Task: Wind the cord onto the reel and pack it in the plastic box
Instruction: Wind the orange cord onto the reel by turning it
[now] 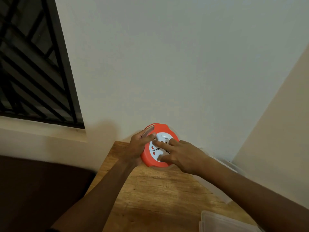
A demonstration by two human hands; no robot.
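A round orange plastic cord reel with a white socket face (158,148) was held above the far end of a wooden desk (158,195). The left hand (138,146) gripped its rim, fingers curled. The right hand (182,156) pressed straight fingers onto its face. A clear plastic box (222,223) sat at the near right.

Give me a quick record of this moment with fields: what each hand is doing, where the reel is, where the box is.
left hand: grips the rim of the orange reel from the side
right hand: fingers spread on the reel's white socket face
reel: held tilted over the far end of the wooden table
cord: not visible
plastic box: clear, at the table's near right edge, apart from the reel
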